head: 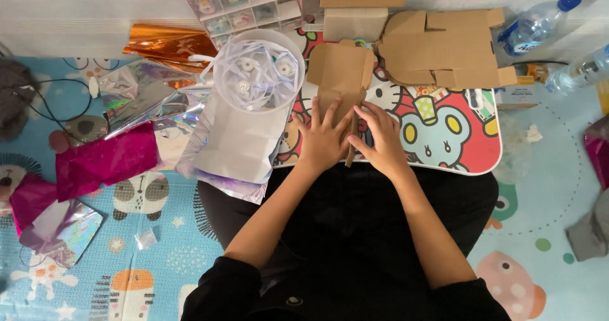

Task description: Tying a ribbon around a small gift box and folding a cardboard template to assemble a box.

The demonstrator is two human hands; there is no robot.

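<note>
A flat brown cardboard box blank [340,73] lies on a small lap table [466,162] printed with cartoon animals. My left hand [322,138] presses flat on the lower part of the cardboard, fingers spread. My right hand [379,140] rests next to it on the right, fingers bent against a raised folded edge of the same cardboard. Both hands touch the blank; its lower part is hidden under them.
More flat cardboard blanks [438,48] lie at the back right. A white round tub of ribbon [259,70] sits on white paper left of my hands. Shiny foil sheets [101,162], a clear compartment box [244,4] and two water bottles [539,23] surround the table.
</note>
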